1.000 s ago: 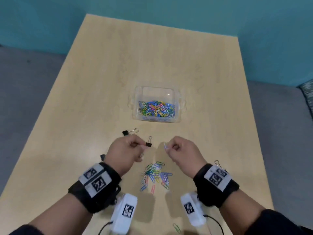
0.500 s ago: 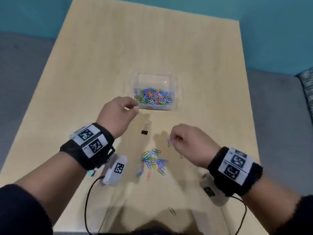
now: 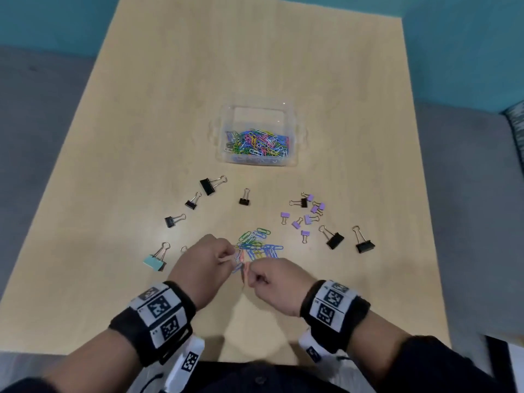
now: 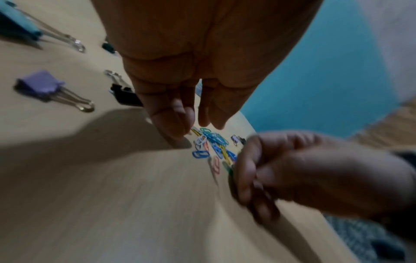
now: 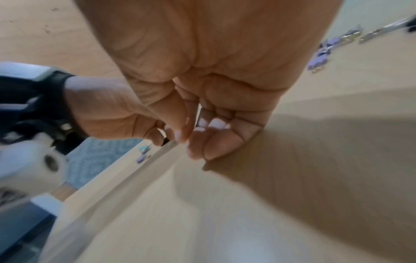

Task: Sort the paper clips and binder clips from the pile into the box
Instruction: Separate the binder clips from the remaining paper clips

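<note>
Head view: multicoloured paper clips piled loosely; both hands' fingers curled, grasp unclear.

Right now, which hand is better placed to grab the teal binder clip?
Left. The teal binder clip lies just outside the left hand; the right hand would have to cross over it.

Box near mid-table, holding paper clips. Toward the near edge, loose paper-clip pile. Left of pile, scattered binder clips; right of pile, more binder clips. Both hands at the pile's near side.
</note>
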